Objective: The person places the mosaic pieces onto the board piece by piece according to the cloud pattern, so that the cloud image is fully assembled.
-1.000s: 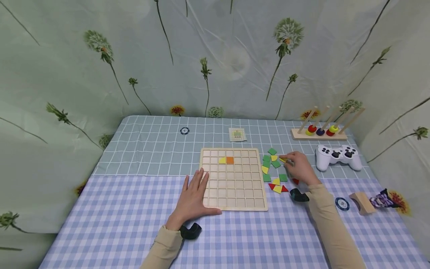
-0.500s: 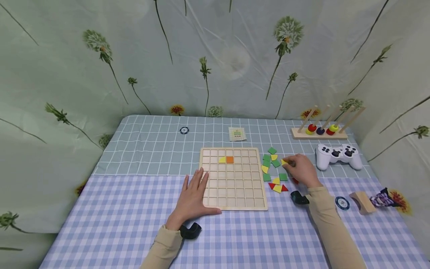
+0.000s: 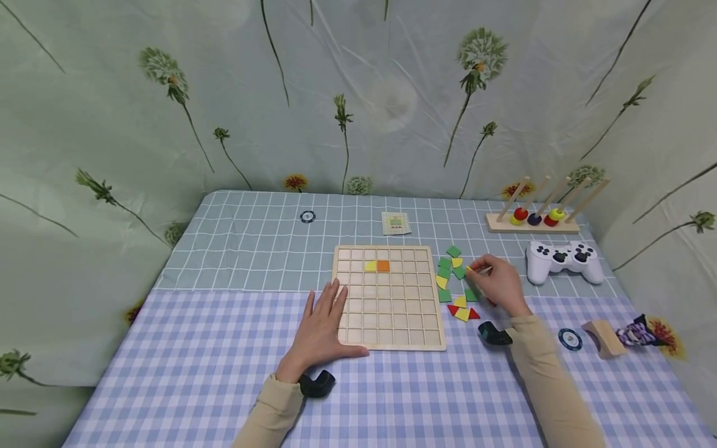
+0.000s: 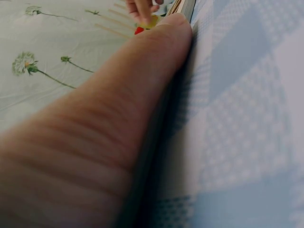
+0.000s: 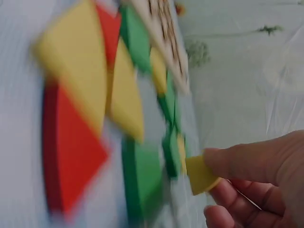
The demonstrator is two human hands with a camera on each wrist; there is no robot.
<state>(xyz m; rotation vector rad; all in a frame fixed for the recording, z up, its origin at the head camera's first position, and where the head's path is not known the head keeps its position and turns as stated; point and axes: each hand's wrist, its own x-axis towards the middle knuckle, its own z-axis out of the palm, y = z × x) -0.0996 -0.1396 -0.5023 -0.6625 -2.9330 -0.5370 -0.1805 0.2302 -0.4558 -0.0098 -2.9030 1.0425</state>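
A wooden grid board lies on the checked tablecloth, with a yellow piece and an orange square in its second row. My left hand rests flat and open against the board's left edge; the left wrist view shows the thumb along the board edge. My right hand pinches a small yellow piece between thumb and fingers, just right of a scatter of green, yellow and red tiles. In the right wrist view these tiles look blurred.
A white game controller lies right of the tiles. Behind it stands a peg rack with coloured rings. A small pattern card lies beyond the board. A wooden block, a poker chip and a striped object sit at the right edge.
My right hand has lifted slightly and drawn a little left and toward me with the yellow piece pinched. The left hand and the board have not moved.
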